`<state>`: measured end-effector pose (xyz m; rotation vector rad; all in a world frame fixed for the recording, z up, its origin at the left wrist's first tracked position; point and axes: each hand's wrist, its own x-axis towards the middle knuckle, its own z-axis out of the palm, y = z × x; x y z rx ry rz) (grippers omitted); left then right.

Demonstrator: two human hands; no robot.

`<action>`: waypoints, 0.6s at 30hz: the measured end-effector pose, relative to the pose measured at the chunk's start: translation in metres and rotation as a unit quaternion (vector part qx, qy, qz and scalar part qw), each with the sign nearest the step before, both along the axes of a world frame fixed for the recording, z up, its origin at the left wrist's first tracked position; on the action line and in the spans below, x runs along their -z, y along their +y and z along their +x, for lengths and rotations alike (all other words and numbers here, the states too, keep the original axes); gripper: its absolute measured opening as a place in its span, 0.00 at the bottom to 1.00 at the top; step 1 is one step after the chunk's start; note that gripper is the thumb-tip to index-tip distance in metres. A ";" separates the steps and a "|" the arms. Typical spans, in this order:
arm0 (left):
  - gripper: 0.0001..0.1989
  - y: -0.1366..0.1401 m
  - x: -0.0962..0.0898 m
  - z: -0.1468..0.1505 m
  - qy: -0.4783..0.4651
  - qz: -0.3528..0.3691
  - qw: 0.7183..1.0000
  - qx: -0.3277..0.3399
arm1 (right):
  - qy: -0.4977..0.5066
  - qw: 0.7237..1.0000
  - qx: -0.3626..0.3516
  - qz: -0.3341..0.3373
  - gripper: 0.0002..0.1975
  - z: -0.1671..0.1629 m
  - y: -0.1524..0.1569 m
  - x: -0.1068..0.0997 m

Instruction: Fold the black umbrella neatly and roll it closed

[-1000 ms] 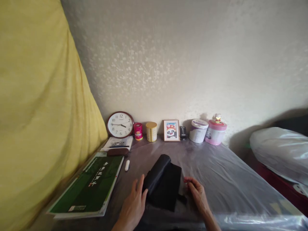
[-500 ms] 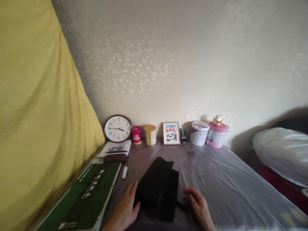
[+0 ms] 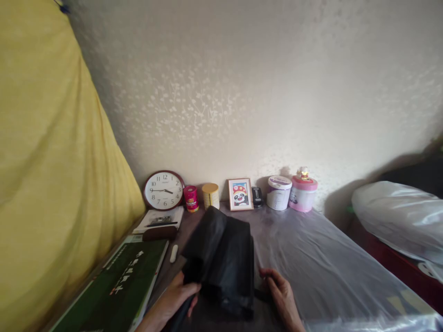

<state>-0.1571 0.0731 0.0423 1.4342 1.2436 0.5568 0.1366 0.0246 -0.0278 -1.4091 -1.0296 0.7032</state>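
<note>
A folded piece of black, bag-like fabric (image 3: 228,253) stands partly raised over the near middle of the table; its exact kind cannot be made out. My left hand (image 3: 180,295) is closed on its lower left edge, thumb on top and fingers behind. From its lower right side a dark strap runs to my right hand (image 3: 279,291). The fingers there are curled around the strap's end, which the hand partly hides. Left of the fabric lies a small white oblong object (image 3: 173,253).
A green book (image 3: 121,286), a brown case (image 3: 160,233) and papers (image 3: 145,221) lie at the left. Along the wall stand a clock (image 3: 164,189), a pink can (image 3: 191,198), a yellow-lidded tin (image 3: 211,195), a picture frame (image 3: 240,194) and two tubs (image 3: 278,193). A yellow curtain (image 3: 51,161) hangs left.
The black fabric has risen and tilted, its top now reaching in front of the yellow-lidded tin. My left hand has gone from resting at its edge to gripping it. My right hand stays nearly in place.
</note>
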 end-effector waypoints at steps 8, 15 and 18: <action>0.34 0.002 -0.001 0.011 0.218 0.258 0.940 0.035 | 0.010 1.000 -0.009 0.006 0.19 0.002 0.000 0.001; 0.33 -0.003 -0.019 0.014 0.051 0.250 0.965 0.058 | 0.083 0.995 -0.059 -0.004 0.23 -0.007 -0.005 -0.008; 0.28 -0.002 -0.019 0.015 0.087 0.278 0.956 0.031 | 0.029 0.999 -0.031 0.007 0.22 -0.007 -0.006 -0.011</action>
